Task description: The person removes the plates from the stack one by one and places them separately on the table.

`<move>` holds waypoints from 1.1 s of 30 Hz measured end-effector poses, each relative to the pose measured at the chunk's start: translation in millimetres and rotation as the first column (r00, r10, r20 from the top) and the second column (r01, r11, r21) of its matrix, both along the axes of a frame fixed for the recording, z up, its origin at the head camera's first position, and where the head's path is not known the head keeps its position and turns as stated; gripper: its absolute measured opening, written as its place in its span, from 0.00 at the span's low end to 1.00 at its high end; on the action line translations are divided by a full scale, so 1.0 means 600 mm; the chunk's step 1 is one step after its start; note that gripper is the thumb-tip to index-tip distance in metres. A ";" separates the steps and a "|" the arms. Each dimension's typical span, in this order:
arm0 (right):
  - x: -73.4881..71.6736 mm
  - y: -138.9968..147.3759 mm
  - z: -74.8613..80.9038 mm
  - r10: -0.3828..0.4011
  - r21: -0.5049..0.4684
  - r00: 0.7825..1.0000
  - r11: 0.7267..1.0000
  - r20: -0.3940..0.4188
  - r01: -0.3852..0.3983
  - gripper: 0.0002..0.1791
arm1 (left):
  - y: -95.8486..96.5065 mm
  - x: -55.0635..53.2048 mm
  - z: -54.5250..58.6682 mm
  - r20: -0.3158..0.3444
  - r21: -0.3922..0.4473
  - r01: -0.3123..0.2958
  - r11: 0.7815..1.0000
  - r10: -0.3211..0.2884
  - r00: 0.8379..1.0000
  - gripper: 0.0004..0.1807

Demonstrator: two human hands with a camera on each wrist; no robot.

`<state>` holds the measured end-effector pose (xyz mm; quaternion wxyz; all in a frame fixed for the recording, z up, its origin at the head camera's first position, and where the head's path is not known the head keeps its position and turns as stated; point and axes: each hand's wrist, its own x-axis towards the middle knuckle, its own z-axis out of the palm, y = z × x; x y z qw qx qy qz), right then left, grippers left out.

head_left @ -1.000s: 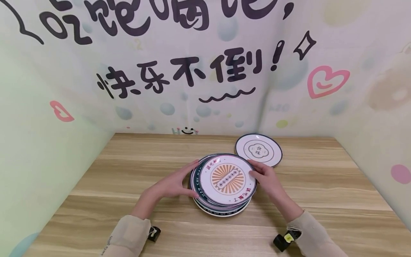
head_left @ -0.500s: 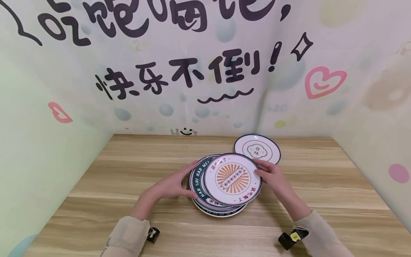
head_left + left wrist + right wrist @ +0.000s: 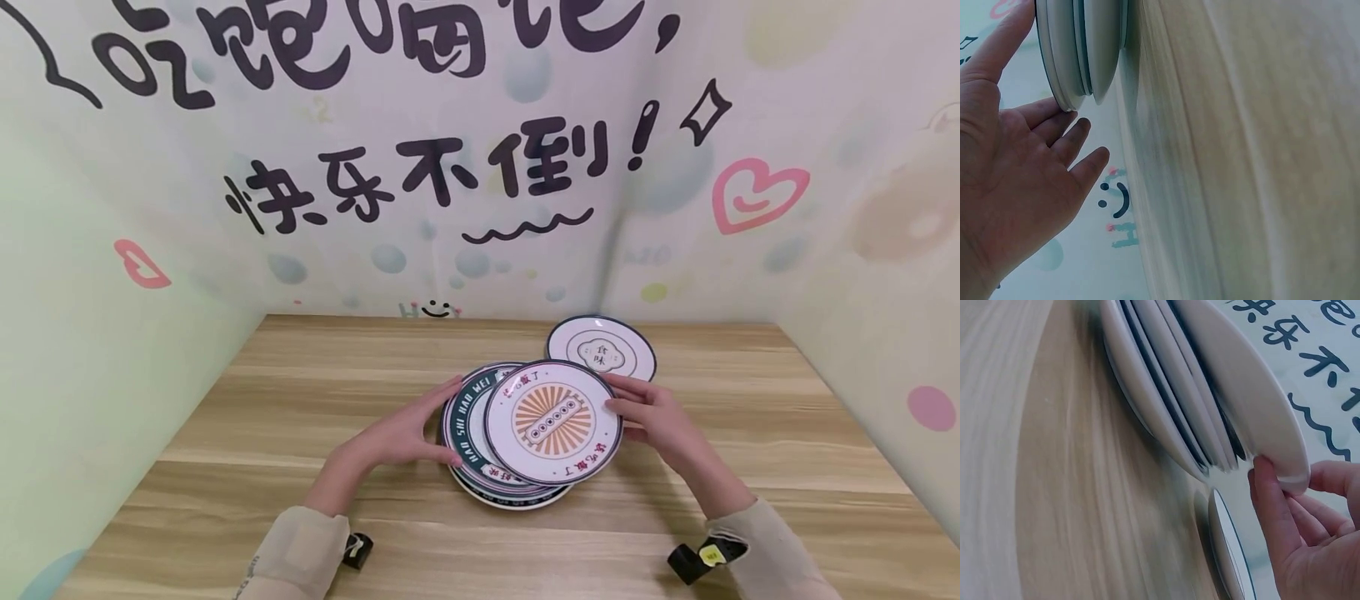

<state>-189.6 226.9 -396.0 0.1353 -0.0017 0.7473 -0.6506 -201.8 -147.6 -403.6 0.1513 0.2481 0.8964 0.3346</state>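
Observation:
My right hand (image 3: pixel 663 421) pinches the right rim of a white plate (image 3: pixel 553 423) with an orange sunburst print. This plate is shifted right over a stack of several plates, covering part of a green-banded plate (image 3: pixel 468 429). In the right wrist view the pinched plate (image 3: pixel 1260 387) tilts up away from the stack (image 3: pixel 1166 381), thumb on one face and fingers on the other. At the stack's left side my left hand (image 3: pixel 397 435) is spread, thumb and fingers apart. The left wrist view has its fingertips at the rims of the stacked plates (image 3: pixel 1063 56).
Behind the stack, to the right, a white plate with a dark blue rim (image 3: pixel 641 346) lies on the wooden table (image 3: pixel 337 367), partly overlapped by the sunburst plate in the head view. A printed cloth wall (image 3: pixel 375 275) rises at the table's back edge.
The sunburst plate has slid right in my right hand, baring more of the green-banded plate. My left hand has stayed by the stack's left side.

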 end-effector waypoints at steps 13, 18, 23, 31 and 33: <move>0.007 0.029 0.004 0.001 -0.152 0.998 0.988 0.059 0.008 0.28 | 0.003 -0.001 0.003 0.008 -0.007 -0.002 1.000 0.002 1.000 0.60; 0.007 0.042 0.005 -0.023 -0.186 0.999 0.982 0.037 0.029 0.22 | 0.003 -0.001 0.002 0.004 -0.011 0.002 1.000 -0.002 1.000 0.60; 0.004 0.059 0.006 -0.053 -0.267 0.998 0.962 0.029 0.059 0.19 | 0.003 0.000 0.003 0.001 -0.008 0.004 1.000 -0.004 1.000 0.60; 0.002 0.085 0.010 -0.114 -0.301 0.993 0.946 0.031 0.118 0.18 | 0.003 0.001 0.003 0.005 -0.012 0.001 1.000 -0.001 1.000 0.60; 0.001 0.092 0.010 -0.130 -0.299 0.991 0.945 0.037 0.135 0.18 | 0.002 0.000 0.002 0.004 -0.012 0.003 1.000 -0.003 1.000 0.60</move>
